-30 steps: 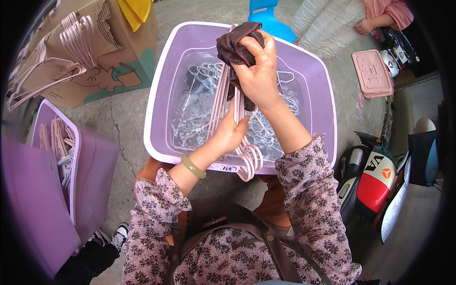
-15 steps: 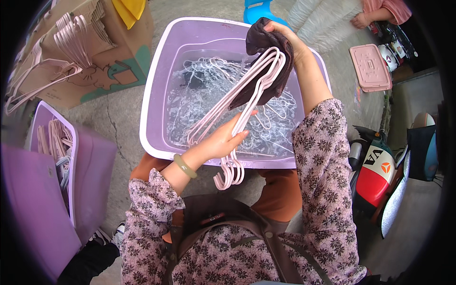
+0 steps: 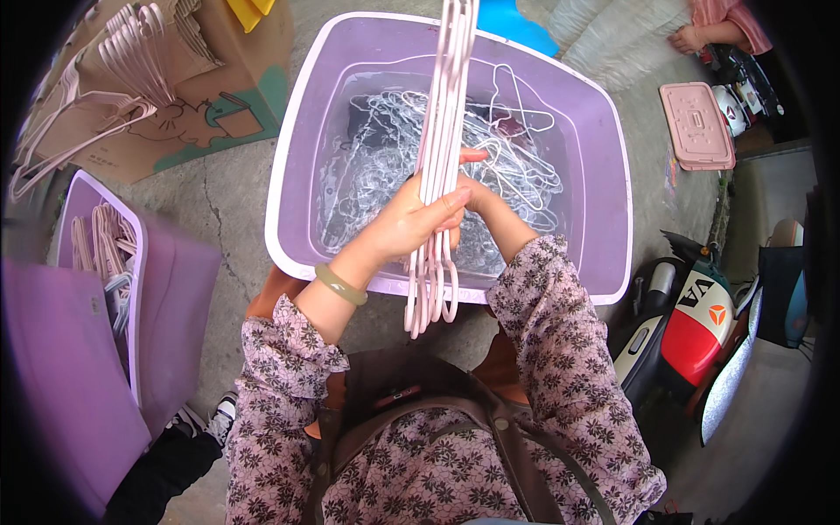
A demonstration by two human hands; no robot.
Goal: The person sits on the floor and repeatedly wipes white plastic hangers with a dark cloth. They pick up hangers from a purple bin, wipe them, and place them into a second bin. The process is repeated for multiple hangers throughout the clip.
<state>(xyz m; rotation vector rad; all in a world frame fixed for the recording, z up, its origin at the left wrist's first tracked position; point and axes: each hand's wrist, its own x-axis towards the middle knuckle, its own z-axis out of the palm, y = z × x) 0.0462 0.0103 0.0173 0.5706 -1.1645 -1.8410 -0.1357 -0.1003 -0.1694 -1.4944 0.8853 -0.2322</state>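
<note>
A bundle of several pale pink hangers (image 3: 444, 96) stands nearly lengthwise over the tub, hooks toward me. My left hand (image 3: 404, 217), with a pale green bangle at its wrist, is closed round the bundle near the hooks. My right hand (image 3: 475, 194) reaches in from the right, against the far side of the bundle, and its fingers are hidden behind the hangers and my left hand. Beneath both hands, the purple tub (image 3: 595, 201) with a white rim holds water and a tangled pile of light hangers (image 3: 385, 131). The dark cloth cannot be clearly made out.
At far left, pink hangers (image 3: 140, 52) hang on a cardboard box (image 3: 188, 131). Below it, a purple bin (image 3: 179, 297) holds more hangers. To the right lie a pink lid (image 3: 697, 127) and a red, white and green object (image 3: 696, 324). Another person's hand (image 3: 689, 38) shows at upper right.
The hangers have swung from a slant to nearly straight, pointing away from me. My right hand has come down from the tub's far side to beside my left; the dark cloth no longer shows in it.
</note>
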